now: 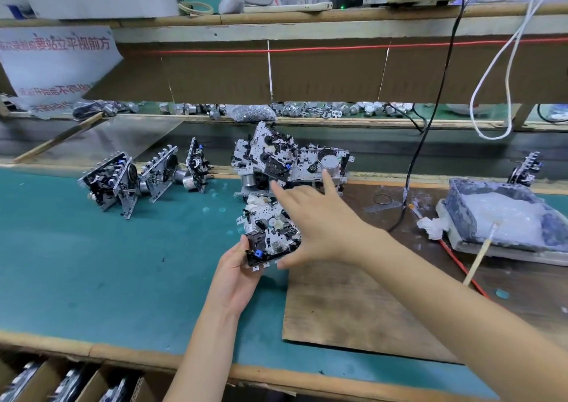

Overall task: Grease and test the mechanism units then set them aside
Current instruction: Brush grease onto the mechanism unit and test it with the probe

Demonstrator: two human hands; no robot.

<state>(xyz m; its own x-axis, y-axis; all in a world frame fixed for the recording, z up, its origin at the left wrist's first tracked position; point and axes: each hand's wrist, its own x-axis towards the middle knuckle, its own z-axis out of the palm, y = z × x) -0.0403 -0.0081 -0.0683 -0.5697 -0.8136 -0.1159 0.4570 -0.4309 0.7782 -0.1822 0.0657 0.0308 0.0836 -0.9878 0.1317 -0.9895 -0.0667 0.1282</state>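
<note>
The pile of units [292, 161] at the back of the bench looks shaky to me. One chassis leans tilted on top of the others, and the right hand [316, 220] reaches straight for it, fingers spread wide and holding nothing, one fingertip close to the silver motor [329, 163]. A careless nudge could topple the leaning one onto the green mat [107, 263]. That hand also crosses over the held piece, so it might snag on a lever. The left hand [236, 269] grips one mechanism unit [270, 235] by its near lower corner, thumb up the left side. Most of the unit sticks out beyond the fingers, just in front of the pile.
</note>
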